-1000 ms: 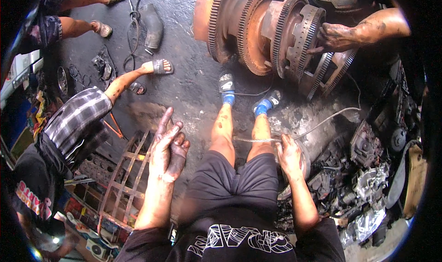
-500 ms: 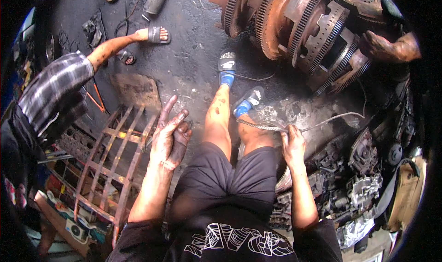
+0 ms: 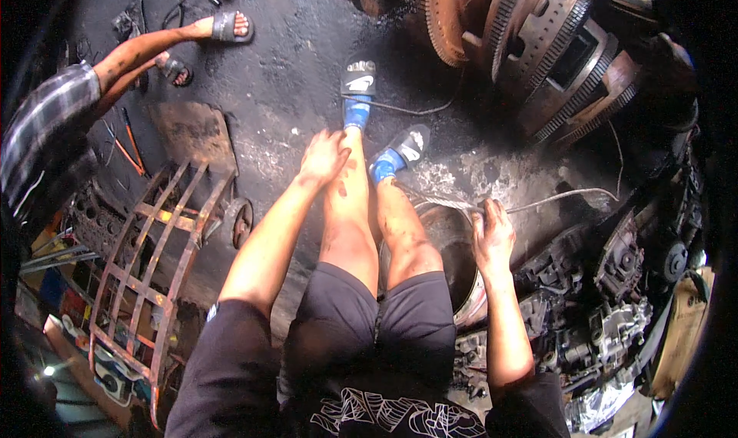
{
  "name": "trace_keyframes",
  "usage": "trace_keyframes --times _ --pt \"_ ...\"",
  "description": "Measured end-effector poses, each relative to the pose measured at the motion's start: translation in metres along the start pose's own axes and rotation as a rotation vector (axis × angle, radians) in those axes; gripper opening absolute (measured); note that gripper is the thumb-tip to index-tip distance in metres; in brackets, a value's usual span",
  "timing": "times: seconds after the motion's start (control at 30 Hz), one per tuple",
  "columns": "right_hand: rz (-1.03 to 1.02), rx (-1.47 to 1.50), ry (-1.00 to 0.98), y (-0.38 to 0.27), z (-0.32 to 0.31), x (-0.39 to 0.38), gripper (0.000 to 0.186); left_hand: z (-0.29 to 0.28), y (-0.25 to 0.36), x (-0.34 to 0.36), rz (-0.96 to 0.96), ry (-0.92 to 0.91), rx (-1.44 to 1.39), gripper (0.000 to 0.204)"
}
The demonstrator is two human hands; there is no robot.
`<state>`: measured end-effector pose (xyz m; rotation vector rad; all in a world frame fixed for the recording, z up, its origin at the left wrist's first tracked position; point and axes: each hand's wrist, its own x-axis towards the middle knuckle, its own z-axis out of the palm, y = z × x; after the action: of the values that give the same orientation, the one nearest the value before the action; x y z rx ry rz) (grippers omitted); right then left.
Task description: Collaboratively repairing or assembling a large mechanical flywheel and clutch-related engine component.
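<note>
My left hand (image 3: 324, 157) rests on the front of my left shin, just above the blue sock, with its fingers laid over the skin and nothing visible in them. In my right hand (image 3: 493, 239), thumb and fingers are closed around a twisted steel cable (image 3: 442, 201). The cable's thicker braided part passes left toward my right ankle. Its thinner grey length (image 3: 565, 196) runs off to the right and bends up toward the rusty gears. Below the cable, beside my right leg, lies a large round metal ring or drum (image 3: 463, 242), partly hidden by my knee and hand.
Large rusty toothed gear wheels (image 3: 538, 46) stand at the upper right. Greasy engine parts (image 3: 615, 315) are heaped at the right. A rusty metal rack (image 3: 157, 273) leans at the left. Another person in a plaid garment (image 3: 54, 123) is at the far left, near orange-handled cutters (image 3: 132, 142).
My left hand has come down from being raised over the rack side onto my left shin. My right hand keeps the cable. The view has shifted, uncovering more of the round ring.
</note>
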<state>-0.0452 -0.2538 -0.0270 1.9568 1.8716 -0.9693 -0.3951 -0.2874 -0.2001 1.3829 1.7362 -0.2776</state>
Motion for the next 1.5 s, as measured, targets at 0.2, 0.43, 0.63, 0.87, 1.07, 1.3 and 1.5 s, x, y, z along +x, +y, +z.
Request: trace_keyframes --times 0.2,0.43,0.63,0.87,1.07,1.3,1.5 --pt "-0.004 -0.009 0.021 0.031 0.038 0.024 0.033 0.075 0.039 0.113 0.279 -0.127 0.211 0.059" --pt "0.02 0.071 -0.022 0.044 0.082 0.042 0.026 0.173 0.048 0.195 0.143 -0.256 0.404 0.05" --pt "-0.074 0.193 0.133 0.02 0.069 0.039 0.007 0.127 0.059 0.138 0.359 -0.07 0.241 0.028" --pt "-0.171 0.222 0.165 -0.003 -0.014 0.018 0.017 -0.109 -0.004 -0.116 0.35 -0.073 0.317 0.03" --pt "-0.123 0.155 0.25 -0.019 -0.065 -0.023 0.028 -0.304 0.009 -0.316 0.308 0.107 0.435 0.028" --pt "0.019 0.417 0.369 -0.053 -0.1 -0.049 0.029 -0.467 0.096 -0.365 0.75 0.627 0.605 0.033" --pt "-0.159 0.553 0.606 -0.136 -0.143 -0.045 0.022 -0.563 0.293 -0.372 1.226 0.979 0.803 0.041"
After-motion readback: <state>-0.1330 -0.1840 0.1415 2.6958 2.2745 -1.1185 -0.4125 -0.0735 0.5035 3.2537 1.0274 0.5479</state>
